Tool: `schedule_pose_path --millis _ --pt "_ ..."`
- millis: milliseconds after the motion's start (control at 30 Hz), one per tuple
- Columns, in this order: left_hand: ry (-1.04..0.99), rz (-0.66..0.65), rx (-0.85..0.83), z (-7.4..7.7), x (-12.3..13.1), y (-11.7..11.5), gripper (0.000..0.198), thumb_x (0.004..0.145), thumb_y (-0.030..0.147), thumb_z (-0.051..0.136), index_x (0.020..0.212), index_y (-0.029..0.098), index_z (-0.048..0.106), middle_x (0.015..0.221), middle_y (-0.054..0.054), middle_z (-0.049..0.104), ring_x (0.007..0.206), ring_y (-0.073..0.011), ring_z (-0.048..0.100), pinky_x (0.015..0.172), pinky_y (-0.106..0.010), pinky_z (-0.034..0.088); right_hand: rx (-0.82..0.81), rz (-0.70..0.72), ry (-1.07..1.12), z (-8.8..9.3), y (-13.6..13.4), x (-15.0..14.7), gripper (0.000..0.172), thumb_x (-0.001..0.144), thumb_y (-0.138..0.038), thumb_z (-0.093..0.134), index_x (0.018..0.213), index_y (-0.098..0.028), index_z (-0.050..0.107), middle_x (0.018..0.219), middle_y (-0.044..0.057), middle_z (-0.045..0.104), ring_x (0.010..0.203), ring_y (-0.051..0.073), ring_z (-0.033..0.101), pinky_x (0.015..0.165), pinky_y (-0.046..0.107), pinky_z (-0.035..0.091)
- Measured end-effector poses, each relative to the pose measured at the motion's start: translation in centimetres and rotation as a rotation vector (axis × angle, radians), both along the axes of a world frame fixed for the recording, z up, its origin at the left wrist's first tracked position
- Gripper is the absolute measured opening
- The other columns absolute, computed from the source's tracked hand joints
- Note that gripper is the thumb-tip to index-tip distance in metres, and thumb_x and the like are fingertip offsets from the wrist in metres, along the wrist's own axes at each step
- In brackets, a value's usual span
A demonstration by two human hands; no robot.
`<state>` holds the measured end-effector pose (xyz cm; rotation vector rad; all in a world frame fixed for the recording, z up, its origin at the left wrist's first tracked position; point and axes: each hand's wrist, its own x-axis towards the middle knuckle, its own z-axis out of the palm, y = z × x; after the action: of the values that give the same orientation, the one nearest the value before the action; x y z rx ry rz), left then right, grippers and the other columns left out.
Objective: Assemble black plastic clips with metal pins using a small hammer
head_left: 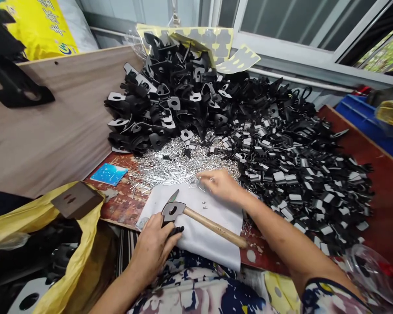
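My left hand [155,237] is closed around a black plastic clip [174,210] with a grey face and an oval hole. Beneath it a hammer [216,227] lies across the white sheet [191,248], its wooden handle angled toward the lower right and its head partly covered by the clip. My right hand [224,185] is at the near edge of a heap of silvery metal pins [173,163], thumb and forefinger together. Whatever may be between those fingertips is too small to make out. A few loose pins [205,205] lie on the sheet.
A big heap of black clips [177,96] rises behind the pins, and smaller black parts [288,174] spread along the right. At lower left stands a yellow bag [85,244] with a brown block [77,199] on its rim. A wooden board [68,113] walls the left side.
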<state>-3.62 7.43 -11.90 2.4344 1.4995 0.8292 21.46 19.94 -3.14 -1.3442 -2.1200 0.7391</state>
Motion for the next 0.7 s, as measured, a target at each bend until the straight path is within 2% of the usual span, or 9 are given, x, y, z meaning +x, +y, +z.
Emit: schedule_pose_path --millis 67,100,167,300,400,500,600,633,700 --pt "-0.094 0.019 -0.081 0.5 -0.1 -0.1 0.033 0.101 0.037 0.051 0.075 0.021 0.064 0.083 -0.007 0.056 0.079 -0.0242 0.059 0.069 -0.034 0.053 0.146 -0.146 -0.196 0.6 4.8 1.2 0.036 0.098 -0.013 0.047 0.12 -0.02 0.075 0.126 0.011 0.073 0.11 0.024 0.066 0.1 0.043 0.051" --pt "-0.148 0.03 -0.118 0.8 -0.2 -0.2 0.034 0.101 0.037 0.051 0.074 0.021 0.064 0.086 -0.007 0.057 0.082 -0.024 0.06 0.071 -0.034 0.054 0.18 -0.171 -0.252 0.7 6.9 1.6 0.039 0.096 -0.009 0.046 0.123 -0.016 0.072 0.129 0.015 0.07 0.116 0.027 0.061 0.105 0.046 0.046" --pt "-0.262 0.085 -0.164 1.5 -0.8 -0.3 0.034 0.1 0.037 0.052 0.074 0.02 0.064 0.099 -0.009 0.06 0.093 -0.0247 0.063 0.081 -0.036 0.056 0.215 -0.162 -0.362 0.6 9.9 1.9 0.043 0.09 -0.002 0.048 0.124 -0.016 0.071 0.126 0.016 0.07 0.118 0.028 0.056 0.104 0.045 0.043" --pt "-0.435 0.261 -0.217 2.1 -3.6 -0.6 0.033 0.097 0.044 0.057 0.08 0.019 0.07 0.136 -0.012 0.055 0.129 -0.0311 0.055 0.11 -0.044 0.047 0.248 -0.104 -0.495 -0.2 11.6 1.7 0.041 0.092 -0.004 0.045 0.119 -0.021 0.07 0.122 0.015 0.068 0.114 0.029 0.052 0.091 0.039 0.043" --pt "-0.47 0.321 -0.304 2.6 -5.6 -1.1 0.037 0.098 0.049 0.054 0.089 0.019 0.074 0.146 -0.011 0.048 0.139 -0.0322 0.046 0.12 -0.048 0.036 0.296 -0.147 -0.523 0.0 10.1 2.3 0.035 0.093 -0.008 0.042 0.115 -0.017 0.068 0.124 0.017 0.063 0.104 0.028 0.056 0.084 0.038 0.043" --pt "-0.526 0.319 -0.364 3.6 -5.7 -1.7 0.037 0.096 0.05 0.056 0.088 0.019 0.075 0.131 -0.012 0.053 0.132 -0.0311 0.051 0.119 -0.049 0.037 0.362 -0.22 -0.35 0.2 6.3 3.2 0.026 0.095 -0.017 0.047 0.114 -0.018 0.065 0.11 0.012 0.067 0.089 0.023 0.061 0.078 0.034 0.046" --pt "-0.695 0.153 -0.589 4.3 -4.0 -2.4 0.037 0.091 0.052 0.065 0.076 0.018 0.072 0.11 -0.008 0.056 0.107 -0.0254 0.059 0.098 -0.041 0.054 0.266 -0.111 -0.148 -1.3 0.3 3.9 0.016 0.094 -0.027 0.057 0.107 -0.023 0.066 0.093 0.004 0.07 0.08 0.021 0.064 0.073 0.033 0.051" --pt "-0.772 0.073 -0.723 4.3 -3.2 -2.6 0.038 0.088 0.053 0.069 0.073 0.018 0.071 0.106 -0.007 0.055 0.095 -0.0218 0.06 0.087 -0.037 0.058 0.258 -0.067 -0.166 -2.2 -1.7 4.2 0.013 0.094 -0.026 0.059 0.103 -0.024 0.068 0.093 0.004 0.071 0.084 0.022 0.065 0.076 0.034 0.053" --pt "-0.923 -0.048 -0.977 4.0 -1.9 -3.1 0.042 0.081 0.055 0.077 0.069 0.016 0.068 0.103 -0.005 0.051 0.077 -0.0146 0.055 0.068 -0.029 0.058 0.301 0.021 -0.275 -4.2 -5.1 4.8 0.023 0.095 -0.019 0.054 0.11 -0.024 0.07 0.091 0.006 0.072 0.085 0.024 0.066 0.078 0.037 0.055"
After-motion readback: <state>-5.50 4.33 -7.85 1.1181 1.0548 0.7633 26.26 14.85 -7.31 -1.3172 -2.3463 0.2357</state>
